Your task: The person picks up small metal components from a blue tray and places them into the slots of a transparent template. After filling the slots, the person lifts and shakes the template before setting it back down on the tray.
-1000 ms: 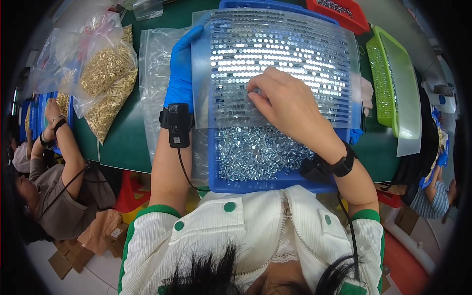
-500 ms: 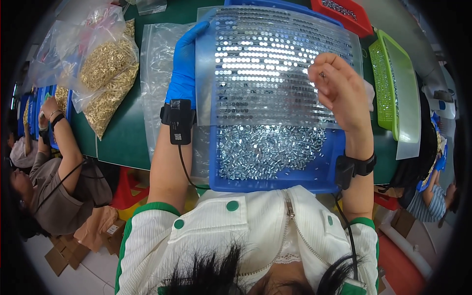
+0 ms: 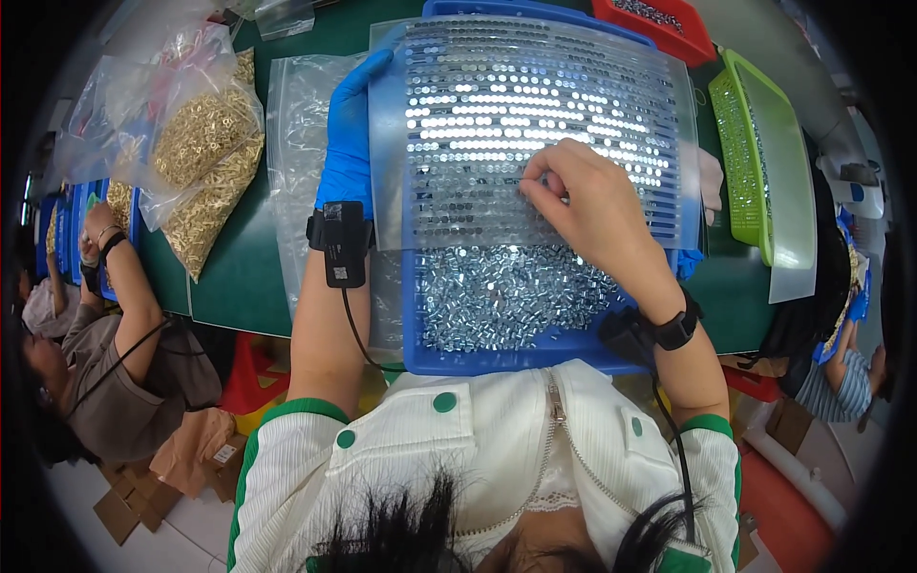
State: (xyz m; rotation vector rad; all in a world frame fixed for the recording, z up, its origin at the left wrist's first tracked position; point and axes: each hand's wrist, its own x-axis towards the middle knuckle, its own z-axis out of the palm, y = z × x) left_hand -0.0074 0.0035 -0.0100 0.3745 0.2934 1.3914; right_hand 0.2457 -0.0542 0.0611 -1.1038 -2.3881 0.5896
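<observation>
A clear plastic plate [image 3: 389, 191], ridged in rows that hold small shiny metal pieces, lies over the far part of a blue tray [image 3: 573, 360]. Loose silvery metal pieces [image 3: 506, 296] are heaped in the near part of that tray. My left hand [image 3: 349, 153], in a blue glove, grips the plate's left edge; some of its fingers are hidden. Bare and pinched, my right hand [image 3: 587, 196] is over the lower middle rows, fingertips at the plate's surface. Whatever sits between those fingertips is too small to make out.
Clear bags of brass-coloured pieces [image 3: 205, 143] and a flat plastic bag [image 3: 294, 153] lie to the left. A red bin [image 3: 669, 24] stands at the back right, a green basket [image 3: 740, 143] at the right. One co-worker [image 3: 124, 353] sits left, another [image 3: 841, 382] right.
My right hand has moved left and down, from above the plate's right side to its lower middle rows. The plate has shifted slightly left in the view; my left hand keeps its grip.
</observation>
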